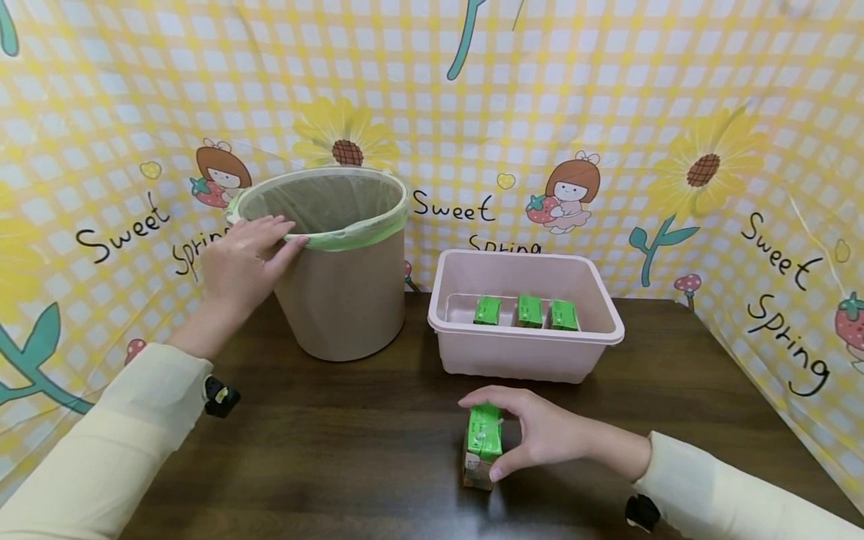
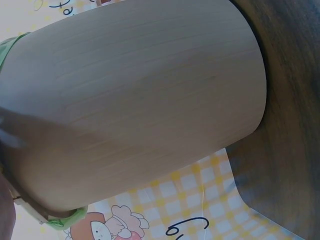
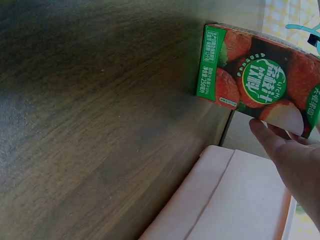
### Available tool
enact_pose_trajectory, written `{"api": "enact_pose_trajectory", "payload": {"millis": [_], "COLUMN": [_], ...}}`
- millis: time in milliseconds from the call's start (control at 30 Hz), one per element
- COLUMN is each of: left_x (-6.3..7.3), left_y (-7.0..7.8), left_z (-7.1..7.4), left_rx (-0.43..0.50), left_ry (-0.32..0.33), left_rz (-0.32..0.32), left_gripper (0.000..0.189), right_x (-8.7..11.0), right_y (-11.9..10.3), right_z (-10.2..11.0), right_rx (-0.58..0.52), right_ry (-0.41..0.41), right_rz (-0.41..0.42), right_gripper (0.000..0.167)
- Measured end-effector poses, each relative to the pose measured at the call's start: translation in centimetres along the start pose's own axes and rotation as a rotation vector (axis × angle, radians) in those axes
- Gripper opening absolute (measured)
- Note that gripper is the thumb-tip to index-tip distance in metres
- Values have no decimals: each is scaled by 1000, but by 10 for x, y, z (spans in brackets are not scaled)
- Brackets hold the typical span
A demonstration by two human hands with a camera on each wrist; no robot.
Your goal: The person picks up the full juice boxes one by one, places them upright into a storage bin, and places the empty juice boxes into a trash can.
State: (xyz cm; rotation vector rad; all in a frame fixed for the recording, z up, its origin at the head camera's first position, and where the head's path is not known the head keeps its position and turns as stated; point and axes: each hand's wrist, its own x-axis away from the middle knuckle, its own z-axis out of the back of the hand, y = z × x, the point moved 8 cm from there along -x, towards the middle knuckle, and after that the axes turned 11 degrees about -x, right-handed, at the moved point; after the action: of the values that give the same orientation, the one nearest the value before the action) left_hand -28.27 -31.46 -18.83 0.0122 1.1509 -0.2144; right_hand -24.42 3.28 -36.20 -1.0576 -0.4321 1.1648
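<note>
My left hand grips the near-left rim of a beige trash can, fingers over the edge and thumb along the outside. A thin greenish liner bag is folded over that rim. In the left wrist view the can's smooth side fills most of the picture. Nearer the front, my right hand holds a green-topped juice box upright, thumb on its near side and fingers on its far side. The right wrist view shows its printed litchi front.
Right of the can stands a pale pink plastic basin. Inside are three green-topped juice boxes. Everything stands on a dark wooden table. A yellow checked cloth with printed flowers hangs behind and at both sides.
</note>
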Motion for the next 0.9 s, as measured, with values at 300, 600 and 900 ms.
{"api": "enact_pose_trajectory", "payload": {"millis": [300, 600, 900], "left_x": [1, 2, 0], "left_y": [-1, -1, 0], "left_z": [-2, -1, 0], "left_rx": [-8, -9, -6], "left_ry": [-14, -8, 0], "left_rz": [-4, 2, 0], "left_gripper": [33, 33, 32], "right_x": [2, 2, -1], "right_y": [5, 5, -2], "right_z": [0, 0, 4], "right_rx": [-13, -17, 15], "right_ry": [13, 11, 15], "right_rz": [-21, -41, -42], "right_gripper": [77, 76, 77]}}
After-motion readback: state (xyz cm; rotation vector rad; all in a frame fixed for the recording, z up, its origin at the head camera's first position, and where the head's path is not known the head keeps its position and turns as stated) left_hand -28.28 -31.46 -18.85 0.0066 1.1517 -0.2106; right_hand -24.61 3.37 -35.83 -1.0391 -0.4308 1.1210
